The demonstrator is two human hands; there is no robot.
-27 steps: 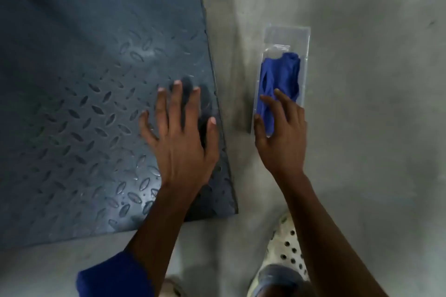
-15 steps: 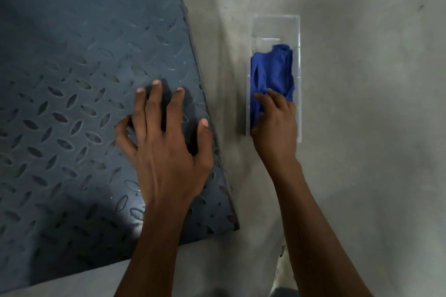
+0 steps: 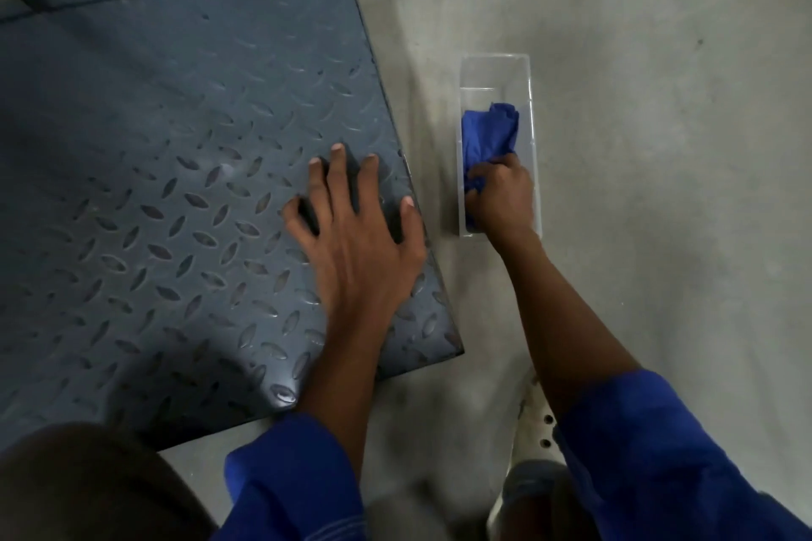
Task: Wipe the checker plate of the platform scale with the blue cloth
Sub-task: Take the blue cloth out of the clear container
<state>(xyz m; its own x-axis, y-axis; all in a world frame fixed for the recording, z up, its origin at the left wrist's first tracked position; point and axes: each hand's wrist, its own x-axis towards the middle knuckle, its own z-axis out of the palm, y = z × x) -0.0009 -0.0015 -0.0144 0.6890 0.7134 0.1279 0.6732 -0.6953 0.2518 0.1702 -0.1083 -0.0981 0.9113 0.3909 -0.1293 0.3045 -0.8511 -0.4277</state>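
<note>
Gripping crumpled blue cloth (image 3: 487, 136) with right hand (image 3: 503, 198) inside clear plastic box (image 3: 494, 70); bracing left hand (image 3: 356, 242), fingers spread, flat on grey checker plate (image 3: 175, 189). Better lifting it whole, straight up.

Cloth (image 3: 490, 134) in bin (image 3: 494, 70), right of checker plate (image 3: 175, 171)

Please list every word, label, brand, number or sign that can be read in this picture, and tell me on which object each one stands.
There is no readable text in this view.
The checker plate shows only its raised pattern.
The clear plastic box and the blue cloth show no label or print.
The white shoe shows only holes.
</note>
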